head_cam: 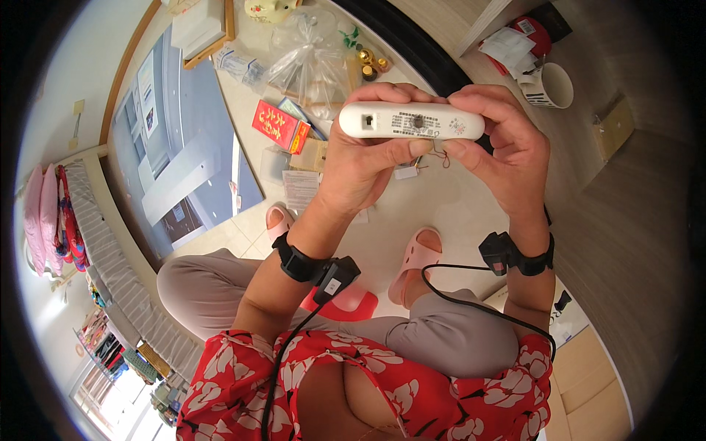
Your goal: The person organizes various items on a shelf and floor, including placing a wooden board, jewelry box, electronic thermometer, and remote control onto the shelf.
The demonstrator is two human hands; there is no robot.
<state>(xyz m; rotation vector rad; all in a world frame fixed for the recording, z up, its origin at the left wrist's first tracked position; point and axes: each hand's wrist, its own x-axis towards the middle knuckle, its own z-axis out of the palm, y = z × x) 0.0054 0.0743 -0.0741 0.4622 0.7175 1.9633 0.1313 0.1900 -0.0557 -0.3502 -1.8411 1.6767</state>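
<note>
My left hand (361, 160) and my right hand (504, 140) hold a white, rounded, oblong plastic device (378, 125) between them. Both thumbs press its lower edge, and the fingers curl over its top. The side facing me bears small printing, a dark round hole near the middle and a small rectangular cut-out at the left end. Thin dark wires (444, 159) show just below the device; whether they join it is hidden. Lower down, a small white block (406, 173) with thin leads lies on the floor.
A tied clear plastic bag (311, 60), a red packet (278, 125), a printed sheet (300, 187) and small gold-capped bottles (367, 58) lie beyond my hands. A white cup (551, 88) stands at upper right. Black cables (469, 267) run from both wrist straps. Below are pink slippers (419, 251).
</note>
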